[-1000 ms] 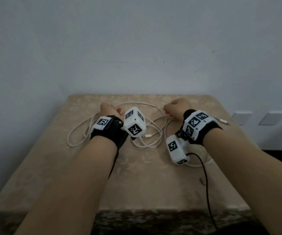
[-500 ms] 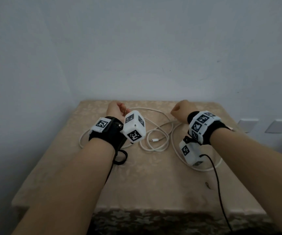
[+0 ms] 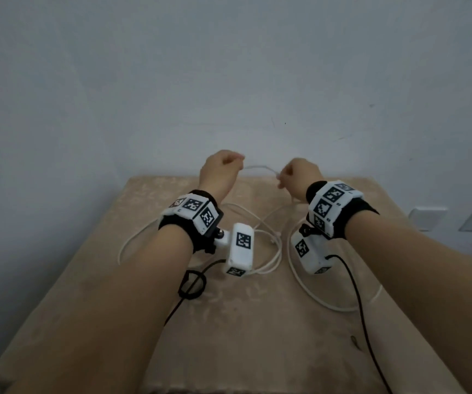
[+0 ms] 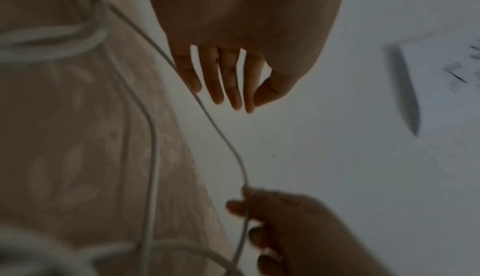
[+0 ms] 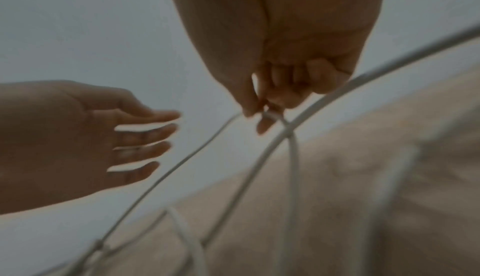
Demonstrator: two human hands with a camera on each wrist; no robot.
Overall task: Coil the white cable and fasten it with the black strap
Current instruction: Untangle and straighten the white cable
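Observation:
The white cable (image 3: pixel 275 253) lies in loose loops on the beige table (image 3: pixel 257 351). One stretch of cable (image 3: pixel 257 167) is lifted above the far edge, between my two hands. My right hand (image 3: pixel 283 180) pinches this stretch between thumb and forefinger (image 5: pixel 262 116), also seen in the left wrist view (image 4: pixel 246 202). My left hand (image 3: pixel 234 163) is raised beside it with fingers straight (image 4: pixel 233 103) and holds nothing. The cable (image 4: pixel 228 146) runs past its little finger. The black strap (image 3: pixel 192 285) lies as a small ring on the table under my left forearm.
A pale wall rises directly behind the table's far edge. Two wall sockets (image 3: pixel 428 218) sit low at the right. Thin black camera leads (image 3: pixel 357 302) trail from both wrists across the table toward its front edge.
Both hands have risen from the table surface toward the wall, carrying a stretch of cable up between them. The loops on the table have shifted slightly.

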